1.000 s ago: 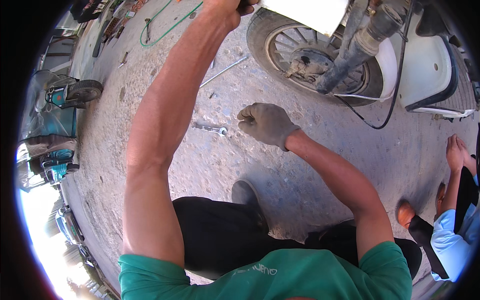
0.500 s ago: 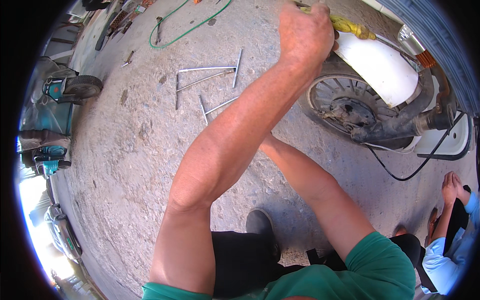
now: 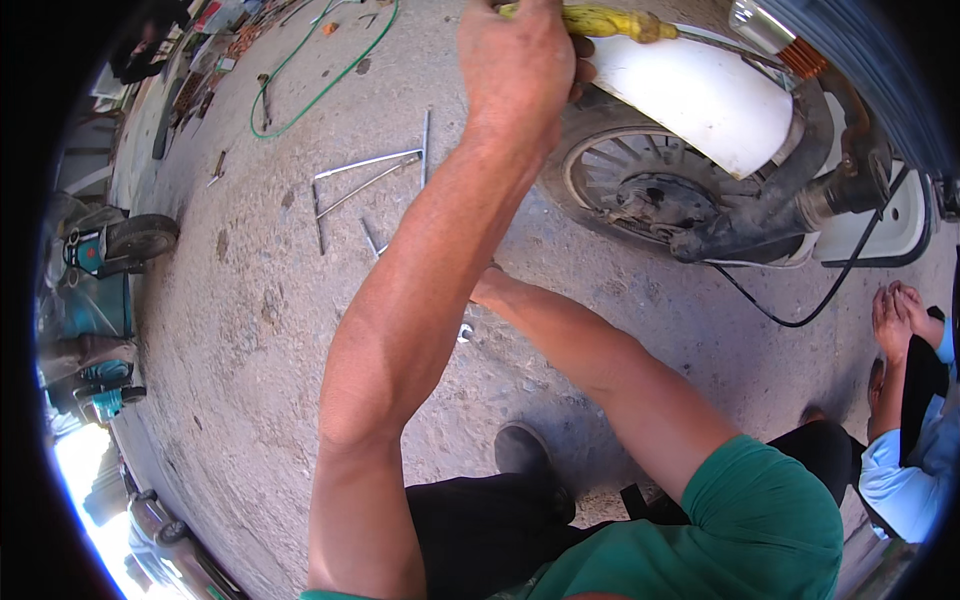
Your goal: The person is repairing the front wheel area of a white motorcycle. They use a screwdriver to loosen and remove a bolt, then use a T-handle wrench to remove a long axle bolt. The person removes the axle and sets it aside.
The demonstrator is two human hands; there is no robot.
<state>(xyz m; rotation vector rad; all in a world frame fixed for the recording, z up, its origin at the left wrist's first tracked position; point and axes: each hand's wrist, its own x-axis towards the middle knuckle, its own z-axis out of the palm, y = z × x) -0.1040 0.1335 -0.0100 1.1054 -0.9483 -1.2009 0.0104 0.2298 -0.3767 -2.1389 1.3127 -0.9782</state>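
My left hand (image 3: 520, 65), at the top of the view, is closed around the yellow handle of a screwdriver (image 3: 620, 22), whose metal shaft points right. Just below the screwdriver is a white curved mudguard (image 3: 700, 105) over a motorbike wheel (image 3: 650, 185) with a dirty hub. My right forearm (image 3: 570, 335) reaches up and left, and the right hand disappears behind my left forearm. Close to the right wrist shows a silver open-end wrench head (image 3: 465, 332); whether the hand holds it, I cannot tell.
T-handle wrenches (image 3: 370, 160) lie on the rough concrete floor beyond my forearms. A green hose (image 3: 345, 75) curves farther off. A black cable (image 3: 790, 322) hangs near a white tray-like part (image 3: 880, 235). At right sits another person with clasped hands (image 3: 895, 318).
The view has shifted, so the wheel and mudguard appear farther left. The wrench head now shows beside my left forearm. My left hand keeps its grip on the screwdriver.
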